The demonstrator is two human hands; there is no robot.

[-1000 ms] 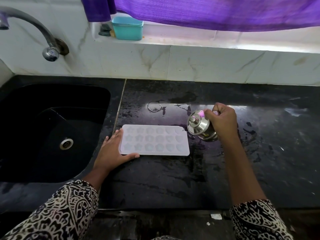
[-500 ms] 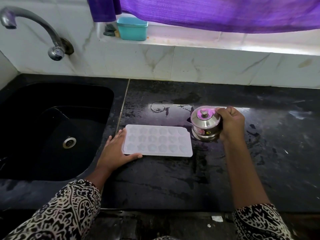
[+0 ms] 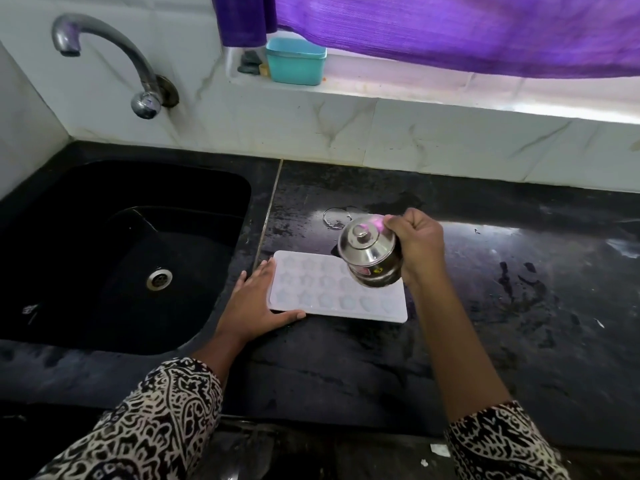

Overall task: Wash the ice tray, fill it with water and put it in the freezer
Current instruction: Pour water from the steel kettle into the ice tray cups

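I see a wet black stone tabletop (image 3: pixel 346 368); a white rectangular plastic ice tray (image 3: pixel 311 296) lies flat on it, just right of the sunken black sink (image 3: pixel 221 199).

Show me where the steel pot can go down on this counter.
Widest bare stretch: counter right of the right hand, though wet. Also the strip between ice tray and front edge. Crowded around the tray: left hand, steel pot.

Black stone countertop (image 3: pixel 485 358), wet in patches, seamed beside a black inset sink (image 3: pixel 86 216) with a steel drain (image 3: pixel 159 278). Curved metal wall tap (image 3: pixel 114 46) above. White veined wall tiles (image 3: pixel 433 143). Window ledge (image 3: pixel 398 88) bearing a teal plastic box (image 3: pixel 296 65). Purple curtain (image 3: pixel 450 29); daylight beneath its hem.
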